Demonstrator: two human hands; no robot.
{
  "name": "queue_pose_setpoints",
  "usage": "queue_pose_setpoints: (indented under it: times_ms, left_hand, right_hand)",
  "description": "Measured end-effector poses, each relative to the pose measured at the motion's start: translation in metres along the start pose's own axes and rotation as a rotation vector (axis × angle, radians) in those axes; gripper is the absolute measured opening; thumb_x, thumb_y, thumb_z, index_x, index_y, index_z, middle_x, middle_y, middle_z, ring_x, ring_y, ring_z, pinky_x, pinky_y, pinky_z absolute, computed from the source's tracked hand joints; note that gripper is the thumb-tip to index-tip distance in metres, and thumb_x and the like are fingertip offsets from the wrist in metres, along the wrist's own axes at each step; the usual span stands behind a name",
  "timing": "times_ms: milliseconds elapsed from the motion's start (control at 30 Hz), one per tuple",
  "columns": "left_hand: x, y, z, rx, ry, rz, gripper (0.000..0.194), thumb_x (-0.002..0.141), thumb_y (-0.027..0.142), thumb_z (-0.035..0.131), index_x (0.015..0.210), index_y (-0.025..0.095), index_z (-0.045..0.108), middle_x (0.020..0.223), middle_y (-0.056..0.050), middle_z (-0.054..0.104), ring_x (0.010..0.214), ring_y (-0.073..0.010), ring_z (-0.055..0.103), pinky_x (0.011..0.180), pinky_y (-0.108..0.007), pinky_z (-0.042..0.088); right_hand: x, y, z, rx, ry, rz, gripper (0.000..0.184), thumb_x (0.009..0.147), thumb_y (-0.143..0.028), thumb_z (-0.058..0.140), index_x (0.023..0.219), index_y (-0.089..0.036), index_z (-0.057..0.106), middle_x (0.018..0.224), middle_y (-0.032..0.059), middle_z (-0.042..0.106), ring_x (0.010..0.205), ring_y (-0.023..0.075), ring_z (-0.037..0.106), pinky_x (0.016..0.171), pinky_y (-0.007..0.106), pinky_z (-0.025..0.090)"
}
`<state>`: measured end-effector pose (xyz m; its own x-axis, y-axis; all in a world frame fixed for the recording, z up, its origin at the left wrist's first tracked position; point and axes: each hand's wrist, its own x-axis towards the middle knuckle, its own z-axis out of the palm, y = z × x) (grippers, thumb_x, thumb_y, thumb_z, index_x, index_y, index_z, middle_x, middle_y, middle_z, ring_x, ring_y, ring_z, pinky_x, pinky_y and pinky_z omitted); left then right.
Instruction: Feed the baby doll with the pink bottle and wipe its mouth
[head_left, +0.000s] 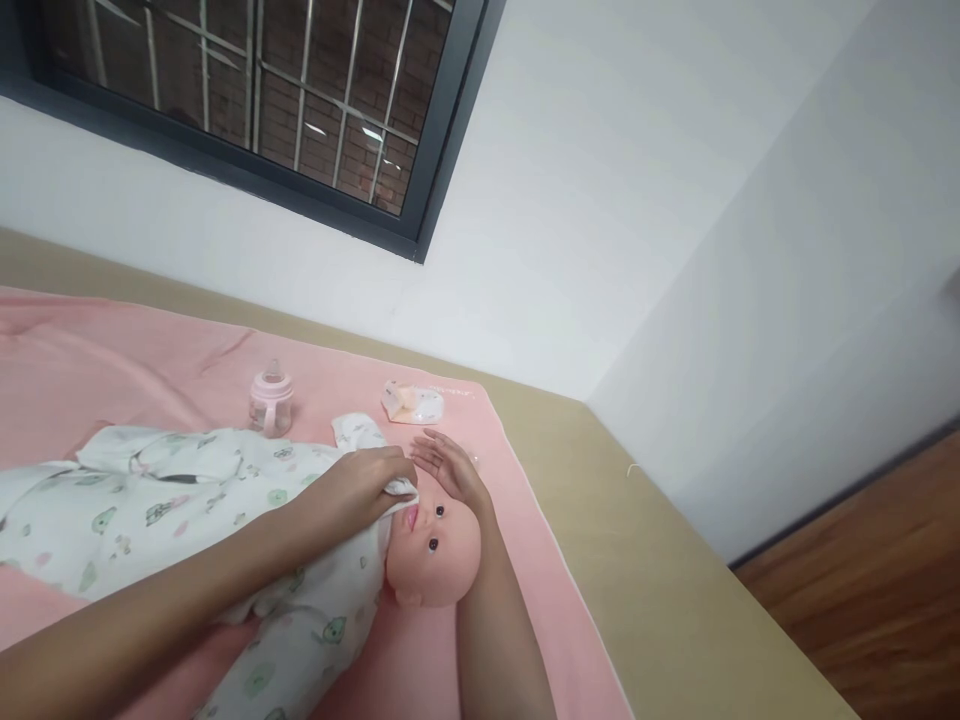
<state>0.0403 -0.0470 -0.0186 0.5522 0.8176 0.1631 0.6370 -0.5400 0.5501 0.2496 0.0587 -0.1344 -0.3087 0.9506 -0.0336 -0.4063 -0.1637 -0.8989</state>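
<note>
A baby doll (442, 545) lies on its back, its bald head toward the right. It wears a white printed outfit (300, 470) with green and pink figures. My left hand (371, 480) is closed on a small white cloth (403, 490) and holds it against the doll's face beside the mouth. On the far side of the head, my right hand (448, 467) is open, fingers stretched out, with the wrist and forearm passing along the top of the head.
A pink blanket (172, 345) covers much of the beige table (600, 520). Behind the doll stand a clear baby bottle (271, 405) with a pink collar and handle, and a crumpled clear packet (426, 405). A white wall and a barred window (300, 90) rise behind.
</note>
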Motion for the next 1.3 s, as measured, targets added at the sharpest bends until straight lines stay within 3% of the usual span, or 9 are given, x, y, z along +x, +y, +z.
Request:
queue_pose_setpoints:
  times_ms: [267, 633, 800, 1033, 1300]
  left_hand:
    - [-0.008, 0.012, -0.004, -0.047, -0.018, 0.057, 0.014, 0.078, 0.017, 0.054, 0.078, 0.018, 0.067, 0.087, -0.002, 0.067, 0.083, -0.0201, 0.061, 0.071, -0.025, 0.041]
    - [-0.004, 0.0, 0.011, -0.061, 0.033, 0.097, 0.013, 0.079, 0.016, 0.053, 0.079, 0.017, 0.066, 0.085, -0.002, 0.065, 0.082, -0.0179, 0.06, 0.072, -0.026, 0.041]
    - [-0.005, 0.002, 0.004, -0.067, 0.054, 0.091, 0.016, 0.08, 0.015, 0.051, 0.081, 0.018, 0.067, 0.088, -0.001, 0.066, 0.085, -0.0179, 0.06, 0.074, -0.026, 0.04]
    - [-0.014, 0.006, -0.017, -0.053, -0.088, 0.074, 0.016, 0.082, 0.022, 0.052, 0.082, 0.022, 0.068, 0.082, 0.003, 0.068, 0.076, -0.0166, 0.061, 0.065, -0.023, 0.038]
    - [-0.012, 0.01, -0.011, 0.075, -0.15, 0.035, 0.017, 0.075, 0.015, 0.051, 0.076, 0.02, 0.067, 0.071, 0.002, 0.065, 0.064, -0.016, 0.057, 0.056, -0.025, 0.03]
  right_hand:
    - [0.002, 0.001, -0.002, -0.003, -0.002, 0.009, 0.046, 0.069, -0.033, 0.075, 0.109, -0.018, 0.06, 0.11, 0.0102, 0.067, 0.1, 0.022, 0.064, 0.099, 0.042, 0.044]
    - [0.004, 0.002, -0.003, -0.017, 0.001, 0.0, 0.046, 0.069, -0.033, 0.074, 0.11, -0.018, 0.059, 0.108, 0.0104, 0.067, 0.101, 0.0223, 0.064, 0.098, 0.042, 0.045]
    - [0.005, 0.003, -0.003, -0.024, -0.002, 0.0, 0.045, 0.069, -0.032, 0.074, 0.11, -0.017, 0.059, 0.108, 0.0103, 0.067, 0.102, 0.0216, 0.063, 0.098, 0.04, 0.045]
    - [0.004, 0.003, -0.004, -0.027, -0.017, -0.007, 0.044, 0.07, -0.032, 0.074, 0.109, -0.018, 0.059, 0.107, 0.0097, 0.067, 0.1, 0.0214, 0.064, 0.099, 0.042, 0.044]
    - [0.003, 0.002, -0.002, -0.021, -0.008, -0.008, 0.046, 0.068, -0.032, 0.075, 0.109, -0.017, 0.059, 0.109, 0.0103, 0.067, 0.099, 0.0212, 0.064, 0.1, 0.042, 0.044]
